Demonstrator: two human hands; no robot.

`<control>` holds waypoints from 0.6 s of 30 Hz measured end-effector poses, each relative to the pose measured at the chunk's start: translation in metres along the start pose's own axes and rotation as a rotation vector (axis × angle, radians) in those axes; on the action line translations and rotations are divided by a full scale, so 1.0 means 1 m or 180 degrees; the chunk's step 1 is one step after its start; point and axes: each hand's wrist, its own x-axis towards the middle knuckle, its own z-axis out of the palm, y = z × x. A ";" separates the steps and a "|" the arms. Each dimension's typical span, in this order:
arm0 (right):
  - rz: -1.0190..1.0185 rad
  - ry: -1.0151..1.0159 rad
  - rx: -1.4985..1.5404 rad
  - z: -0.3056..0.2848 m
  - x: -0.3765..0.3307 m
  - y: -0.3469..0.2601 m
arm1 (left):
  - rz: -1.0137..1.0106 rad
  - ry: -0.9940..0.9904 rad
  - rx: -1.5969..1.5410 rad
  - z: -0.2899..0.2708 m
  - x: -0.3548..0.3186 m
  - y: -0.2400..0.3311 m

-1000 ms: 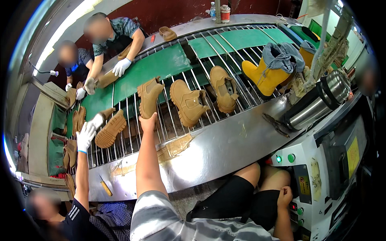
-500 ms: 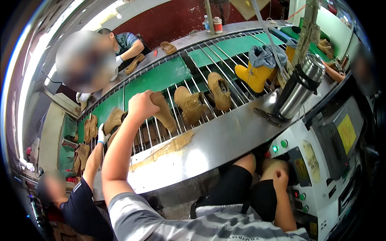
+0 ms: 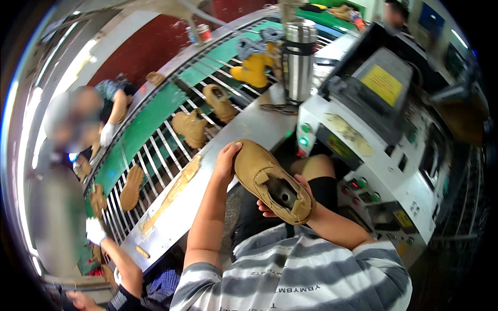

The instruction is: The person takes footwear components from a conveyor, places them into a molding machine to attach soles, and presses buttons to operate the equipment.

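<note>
A tan shoe [image 3: 251, 161] is held up in front of my body, its opening facing up and a small round hole showing inside. My left hand [image 3: 226, 160] grips it at the toe end. My right hand [image 3: 302, 181] supports it near the heel, with fingertips showing on one side and the rest hidden beneath. Past my hands, two more tan shoes, one upright [image 3: 220, 102] and one beside it [image 3: 190, 127], sit on a rack of metal rods [image 3: 161, 155]. Farther left on the rods, a shoe [image 3: 132, 187] lies sole up.
A steel thermos [image 3: 301, 67] stands on the metal ledge [image 3: 244, 136], with yellow boots [image 3: 251, 71] behind it. A white control machine [image 3: 358, 155] stands close on my right. At left, a co-worker's gloved hand [image 3: 95, 231] is by the rack; another person [image 3: 111, 103] works across it.
My left hand has brought a shoe from the rack toward my body. My right hand has left my knee and now holds the shoe too. The view has turned right.
</note>
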 end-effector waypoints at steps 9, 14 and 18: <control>-0.1291 0.0550 -0.0948 -0.024 -0.141 -0.030 | 0.1508 -0.0863 0.0338 0.116 -0.079 -0.050; -0.1931 0.0911 -0.1960 0.047 -0.163 -0.040 | 0.1426 -0.1513 0.1091 0.175 -0.133 -0.021; -0.2569 0.1517 -0.3315 0.080 -0.177 -0.041 | 0.1412 -0.0874 0.2304 0.184 -0.123 -0.038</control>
